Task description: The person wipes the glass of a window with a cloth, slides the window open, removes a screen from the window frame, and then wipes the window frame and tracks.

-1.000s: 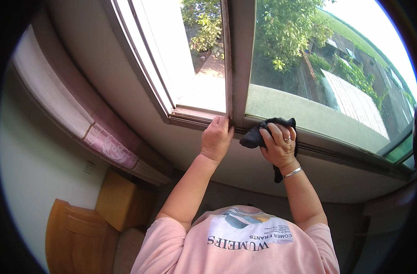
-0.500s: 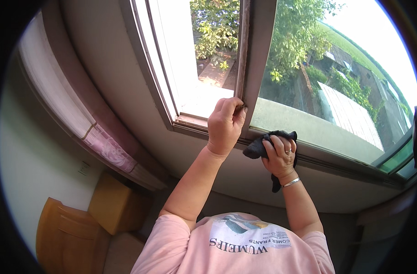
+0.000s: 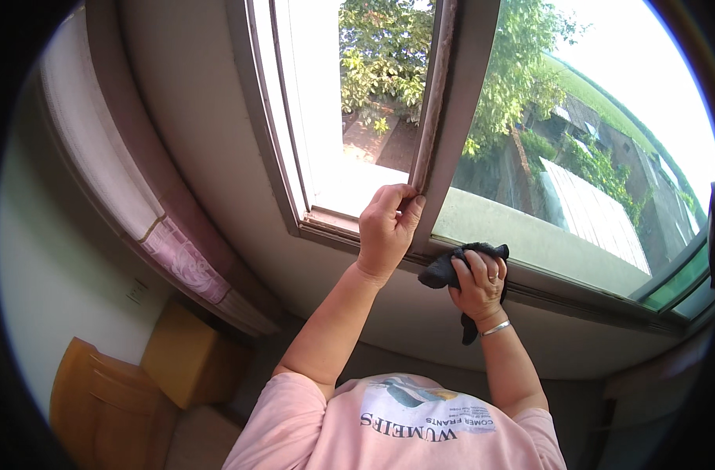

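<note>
My left hand (image 3: 388,229) is closed in a pinch at the lower end of the sliding window sash's upright edge (image 3: 445,125). What its fingertips grip, if anything, is hidden. A bunched black cloth (image 3: 445,271) is in my right hand (image 3: 481,283), which presses it near the window's lower rail, just right of the sash edge. One end of the cloth hangs below that hand. A ring and a silver bracelet show on the right hand and wrist. Left of the sash edge the window stands open, its bottom track (image 3: 332,220) showing dirt.
A white and pink curtain (image 3: 186,258) hangs at the left. Below it are a wooden headboard (image 3: 110,399) and a wooden cabinet (image 3: 183,356). Through the glass pane (image 3: 530,184) are trees, roofs and a green field. A pale sill ledge (image 3: 545,235) runs outside.
The view has shifted slightly, with the window sitting lower and further right. Both hands keep nearly the same places on the window, and the cloth stays in my right hand.
</note>
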`<state>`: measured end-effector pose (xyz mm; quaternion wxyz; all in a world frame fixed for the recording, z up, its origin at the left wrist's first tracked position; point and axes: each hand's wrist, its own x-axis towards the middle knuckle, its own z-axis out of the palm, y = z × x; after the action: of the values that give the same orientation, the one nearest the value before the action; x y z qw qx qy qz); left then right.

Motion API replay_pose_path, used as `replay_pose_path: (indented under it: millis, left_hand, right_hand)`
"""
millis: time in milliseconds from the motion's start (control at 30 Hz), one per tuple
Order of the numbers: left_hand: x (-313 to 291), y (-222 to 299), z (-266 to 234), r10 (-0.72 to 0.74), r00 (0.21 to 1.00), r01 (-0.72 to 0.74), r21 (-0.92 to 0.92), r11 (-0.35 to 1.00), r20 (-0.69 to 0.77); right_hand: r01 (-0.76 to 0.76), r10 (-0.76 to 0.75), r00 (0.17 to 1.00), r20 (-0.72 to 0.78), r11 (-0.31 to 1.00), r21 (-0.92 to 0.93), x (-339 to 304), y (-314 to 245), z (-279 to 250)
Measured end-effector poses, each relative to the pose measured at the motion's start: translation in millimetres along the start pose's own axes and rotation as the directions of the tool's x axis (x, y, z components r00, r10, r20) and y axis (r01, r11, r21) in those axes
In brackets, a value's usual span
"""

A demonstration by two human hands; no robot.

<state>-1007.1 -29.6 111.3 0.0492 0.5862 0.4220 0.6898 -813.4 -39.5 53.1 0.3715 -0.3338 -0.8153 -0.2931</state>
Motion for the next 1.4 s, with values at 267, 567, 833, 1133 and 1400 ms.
replay_pose_path:
  millis: [267,567,833,1133,1400]
  left_hand:
    - [39,7,-5,0.124,0.992,-0.125,-0.093,0.988,-0.018]
    - [-7,-19,1,0.335,0.937,-0.327,0.095,0.940,-0.096]
    - [29,-1,3,0.337,0.932,-0.338,0.016,0.941,-0.132]
    - [120,48,1,0.347,0.928,-0.365,-0.137,0.921,-0.137]
    - [162,78,-4,0.402,0.908,-0.416,-0.132,0.900,-0.116]
  right_hand:
    - [0.007,-0.007,1.000,0.014,1.000,-0.012,-3,0,1]
    - [0.024,-0.025,1.000,-0.005,0.999,-0.042,-5,0,4]
    - [0.017,-0.017,1.000,0.007,0.999,-0.049,-7,2,7]
    - [0.027,-0.027,1.000,-0.009,0.998,-0.049,-5,0,6]
    - [0.024,-0.025,1.000,-0.019,0.999,-0.044,-5,-1,4]
